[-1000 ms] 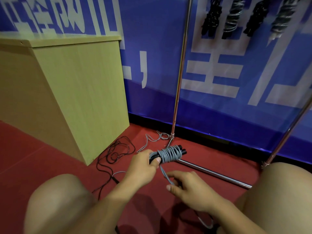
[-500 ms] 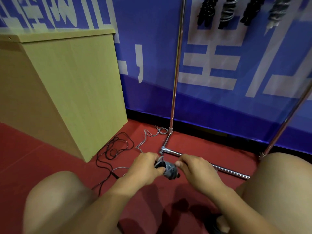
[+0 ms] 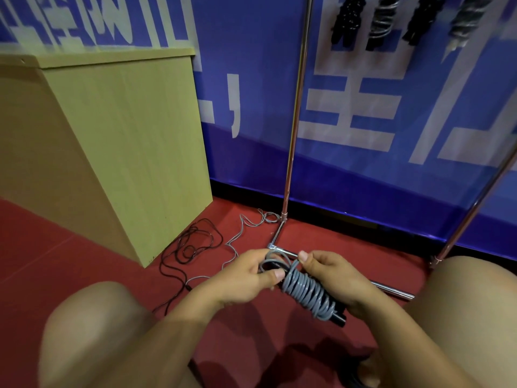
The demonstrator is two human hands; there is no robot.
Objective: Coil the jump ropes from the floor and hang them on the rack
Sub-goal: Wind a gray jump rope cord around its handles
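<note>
A grey jump rope (image 3: 309, 292) is wound in tight turns round its black handles, low in the middle of the view. My left hand (image 3: 249, 275) grips the upper end of the bundle, thumb on the coil. My right hand (image 3: 333, 278) holds the bundle from the right and pinches a grey loop at its top. A black jump rope (image 3: 193, 245) and a loose grey one (image 3: 246, 228) lie tangled on the red floor by the chrome rack (image 3: 293, 130). Several coiled ropes (image 3: 380, 21) hang from the rack at the top.
A tall wooden cabinet (image 3: 117, 147) stands to the left, against a blue banner wall (image 3: 251, 79). The rack's base bar (image 3: 391, 289) runs along the floor behind my hands. My bare knees (image 3: 95, 326) fill the lower corners.
The grey bundle has turned so its coil faces up and slants down to the right. My right hand has shifted to its right side and pinches a loop at the top.
</note>
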